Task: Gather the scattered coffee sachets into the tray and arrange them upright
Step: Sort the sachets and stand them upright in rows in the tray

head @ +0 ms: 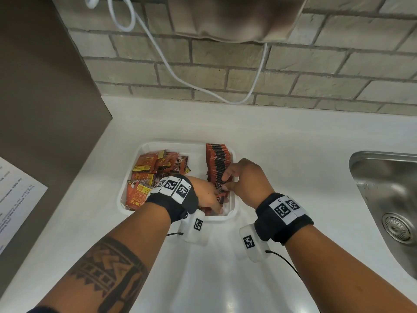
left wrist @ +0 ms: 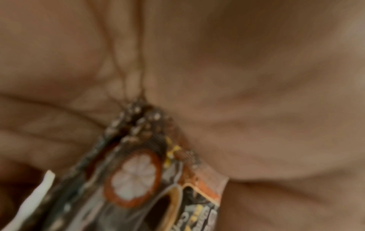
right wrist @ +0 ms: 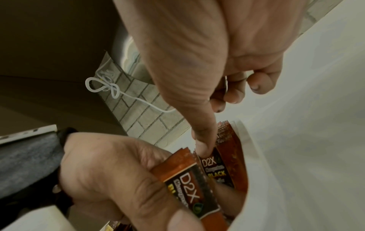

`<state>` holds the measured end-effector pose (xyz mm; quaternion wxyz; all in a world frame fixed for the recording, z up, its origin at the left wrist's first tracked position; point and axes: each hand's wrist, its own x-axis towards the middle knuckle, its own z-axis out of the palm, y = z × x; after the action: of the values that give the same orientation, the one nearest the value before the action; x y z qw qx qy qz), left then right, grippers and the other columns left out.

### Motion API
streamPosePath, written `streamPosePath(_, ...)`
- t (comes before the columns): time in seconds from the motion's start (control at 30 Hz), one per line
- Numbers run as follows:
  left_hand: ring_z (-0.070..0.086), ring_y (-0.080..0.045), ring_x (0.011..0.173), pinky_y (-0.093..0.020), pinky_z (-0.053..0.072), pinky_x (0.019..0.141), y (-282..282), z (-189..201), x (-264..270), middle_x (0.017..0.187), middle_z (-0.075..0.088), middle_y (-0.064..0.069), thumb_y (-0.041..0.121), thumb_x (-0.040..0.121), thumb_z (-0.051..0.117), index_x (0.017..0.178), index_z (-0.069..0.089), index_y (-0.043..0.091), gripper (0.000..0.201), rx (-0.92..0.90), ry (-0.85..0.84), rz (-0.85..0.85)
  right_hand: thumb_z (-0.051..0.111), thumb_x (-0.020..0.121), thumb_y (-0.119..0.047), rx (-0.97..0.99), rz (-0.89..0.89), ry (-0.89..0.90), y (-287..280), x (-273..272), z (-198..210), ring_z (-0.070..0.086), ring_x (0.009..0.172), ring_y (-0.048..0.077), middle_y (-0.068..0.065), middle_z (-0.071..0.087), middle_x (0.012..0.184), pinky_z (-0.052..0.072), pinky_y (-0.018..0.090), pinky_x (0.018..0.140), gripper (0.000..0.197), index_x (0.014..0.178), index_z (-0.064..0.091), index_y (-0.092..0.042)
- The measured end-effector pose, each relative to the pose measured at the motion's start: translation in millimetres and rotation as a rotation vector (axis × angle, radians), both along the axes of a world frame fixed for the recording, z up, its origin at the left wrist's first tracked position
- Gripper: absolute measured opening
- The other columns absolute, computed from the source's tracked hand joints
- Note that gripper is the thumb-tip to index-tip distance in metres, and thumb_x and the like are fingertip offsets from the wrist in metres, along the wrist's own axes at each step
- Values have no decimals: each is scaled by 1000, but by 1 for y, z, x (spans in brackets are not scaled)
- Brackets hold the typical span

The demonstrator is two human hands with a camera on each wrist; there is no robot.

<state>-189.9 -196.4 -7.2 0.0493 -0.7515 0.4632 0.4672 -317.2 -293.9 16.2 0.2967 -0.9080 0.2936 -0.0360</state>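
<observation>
Left hand (right wrist: pixel 102 176) gripping a sachet (right wrist: pixel 189 186) (D2X), right hand (head: pixel 246 179) – thumb pressing the upright row (head: pixel 218 163) – in tray (head: pixel 232 213)

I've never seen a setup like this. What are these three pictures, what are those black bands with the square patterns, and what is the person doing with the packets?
No machine here: a person wears three cameras. The wide picture comes from the head; the two close-ups come from the black wristbands. On the white counter sits a white tray, beside a steel sink. Loose sachets lie jumbled in the tray's left side; a row of upright sachets stands on its right. The left hand grips a sachet, while the right hand reaches a finger into the row, touching another one.
</observation>
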Motion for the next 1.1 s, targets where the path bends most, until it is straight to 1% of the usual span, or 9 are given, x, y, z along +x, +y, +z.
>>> streamPosePath(0.17,62,-18,76,-41,54,91,3,4,2,90,74,-6,41,85,67,101,74,11,35,-18,37,26,78,84,-19,5,-19,-93,-2,-6,3,53,81,10,-7,54,89,38,16,66,8,86,71,-22)
streamPosePath(0.3,62,-11,68,-19,54,63,10,15,9,86,70,0,16,93,65,114,71,10,23,-83,172,118,75,86,-21,29,-22,-180,-1,-14,4,53,71,-3,-15,58,80,33,10,61,6,84,71,-25)
streamPosePath(0.43,68,-22,85,-26,58,69,24,19,20,111,72,-15,8,95,66,108,70,5,15,-219,462,252,78,85,-22,174,3,-202,6,-18,6,57,67,-9,-11,70,78,40,5,61,7,88,72,-22)
streamPosePath(0.53,70,-29,94,-37,59,83,29,20,22,114,71,-20,10,91,71,106,71,7,15,-390,598,331,80,84,-19,272,19,-219,10,-17,7,61,66,-3,-7,73,79,43,5,63,10,90,72,-22)
streamPosePath(0.7,72,-26,87,-38,57,86,36,19,21,96,73,-15,6,84,78,112,66,-4,32,-525,624,394,78,85,-16,361,-23,-308,4,-12,14,64,74,1,-6,75,84,47,11,70,9,87,74,-24)
streamPosePath(0.8,73,-23,83,-34,58,80,37,25,20,91,75,-11,5,79,82,100,71,4,24,-575,582,378,78,85,-17,374,-54,-333,2,-10,19,69,77,7,-6,75,83,50,16,71,9,85,75,-25)
streamPosePath(0.93,75,-26,88,-38,61,81,38,27,20,93,77,-9,11,71,90,98,72,9,32,-635,471,387,79,85,-16,399,-110,-384,3,-9,22,71,79,10,-5,76,81,53,21,76,9,83,76,-25)
streamPosePath(1.03,74,-26,78,-38,60,72,43,27,23,84,76,-10,18,76,87,92,73,9,23,-627,409,366,78,86,-19,329,-119,-384,3,-10,27,69,78,6,-7,75,82,51,16,72,12,81,75,-30)
streamPosePath(1.1,69,-17,60,-32,56,64,52,34,30,69,73,-3,31,83,81,76,71,22,15,-520,260,273,76,87,-19,253,-111,-335,1,-12,28,66,74,2,-9,75,80,47,9,66,15,79,74,-32)
